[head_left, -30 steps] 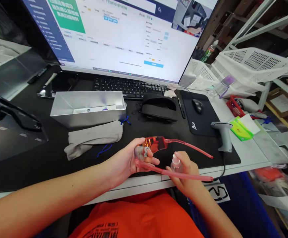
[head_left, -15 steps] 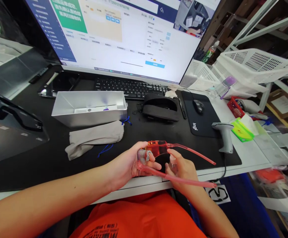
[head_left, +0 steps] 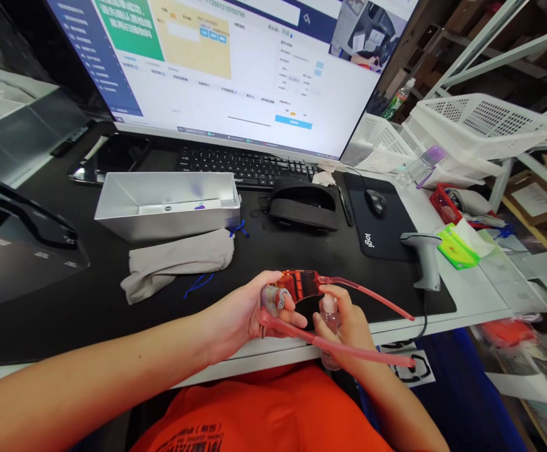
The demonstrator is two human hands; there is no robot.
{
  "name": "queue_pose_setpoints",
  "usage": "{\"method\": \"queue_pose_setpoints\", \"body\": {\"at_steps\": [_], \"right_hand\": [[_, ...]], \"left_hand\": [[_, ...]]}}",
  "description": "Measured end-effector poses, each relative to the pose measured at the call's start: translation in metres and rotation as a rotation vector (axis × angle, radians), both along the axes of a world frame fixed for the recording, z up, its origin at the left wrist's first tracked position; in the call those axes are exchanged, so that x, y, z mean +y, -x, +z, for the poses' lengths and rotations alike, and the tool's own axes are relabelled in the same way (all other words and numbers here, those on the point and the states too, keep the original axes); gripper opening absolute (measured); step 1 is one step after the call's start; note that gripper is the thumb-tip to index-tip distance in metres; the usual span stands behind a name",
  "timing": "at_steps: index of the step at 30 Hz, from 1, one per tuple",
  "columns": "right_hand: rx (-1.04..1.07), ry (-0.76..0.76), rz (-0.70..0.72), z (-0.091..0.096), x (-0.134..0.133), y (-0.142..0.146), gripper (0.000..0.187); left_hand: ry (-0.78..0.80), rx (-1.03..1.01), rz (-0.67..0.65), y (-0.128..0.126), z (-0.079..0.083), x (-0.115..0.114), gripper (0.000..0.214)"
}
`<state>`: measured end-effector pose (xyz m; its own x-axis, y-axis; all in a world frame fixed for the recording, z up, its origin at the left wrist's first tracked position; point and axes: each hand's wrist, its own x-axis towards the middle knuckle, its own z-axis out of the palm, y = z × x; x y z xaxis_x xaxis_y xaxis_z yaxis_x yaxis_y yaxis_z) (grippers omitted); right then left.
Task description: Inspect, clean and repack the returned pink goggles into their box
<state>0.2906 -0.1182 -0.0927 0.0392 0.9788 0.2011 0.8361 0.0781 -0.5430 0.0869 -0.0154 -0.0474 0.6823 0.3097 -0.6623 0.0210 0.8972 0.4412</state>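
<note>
My left hand (head_left: 245, 314) grips a pair of pink-framed glasses with an orange-red lens (head_left: 302, 287) by the lens and nose piece, over the desk's front edge. Both pink temples stick out to the right. My right hand (head_left: 349, 329) is wrapped round a small clear spray bottle (head_left: 330, 311), whose top sits just behind the lens. A grey cloth pouch (head_left: 179, 260) with a blue cord lies on the black mat to the left, below an open silver box (head_left: 165, 204).
A black glasses case (head_left: 304, 204) sits in front of the keyboard (head_left: 249, 166) and monitor (head_left: 236, 63). On the right are a mouse (head_left: 376, 202) on its pad, a grey barcode scanner (head_left: 424, 257) and white baskets (head_left: 480, 122).
The right hand with the spray bottle rose from under the lower temple to right behind the lens. The glasses shifted slightly lower and nearer. The screen now shows a yellow panel.
</note>
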Motion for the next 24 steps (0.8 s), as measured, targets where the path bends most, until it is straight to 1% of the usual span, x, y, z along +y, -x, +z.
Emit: {"method": "queue_pose_setpoints", "body": {"at_steps": [5, 9, 11, 13, 18, 21, 24], "right_hand": [[0.119, 0.043, 0.014, 0.0, -0.003, -0.001, 0.036], [0.223, 0.099, 0.038, -0.002, -0.005, -0.001, 0.05], [0.272, 0.101, 0.051, -0.003, -0.007, -0.001, 0.057], [0.317, 0.087, 0.062, -0.004, -0.009, -0.002, 0.059], [0.359, 0.034, 0.089, -0.01, -0.009, -0.004, 0.054], [0.347, 0.05, 0.104, -0.012, -0.007, -0.005, 0.053], [0.324, 0.055, 0.073, -0.013, -0.007, -0.003, 0.05]], "left_hand": [[0.004, 0.011, -0.012, -0.001, -0.001, 0.0, 0.055], [0.002, 0.016, -0.009, -0.003, 0.0, 0.0, 0.056], [0.002, 0.026, -0.002, -0.003, 0.001, -0.001, 0.056], [0.0, 0.037, 0.006, -0.003, 0.002, -0.001, 0.055], [0.006, 0.021, 0.011, -0.003, -0.002, -0.001, 0.056], [0.011, 0.009, 0.008, -0.003, -0.006, -0.002, 0.056], [0.014, 0.016, 0.001, -0.002, -0.008, -0.003, 0.057]]}}
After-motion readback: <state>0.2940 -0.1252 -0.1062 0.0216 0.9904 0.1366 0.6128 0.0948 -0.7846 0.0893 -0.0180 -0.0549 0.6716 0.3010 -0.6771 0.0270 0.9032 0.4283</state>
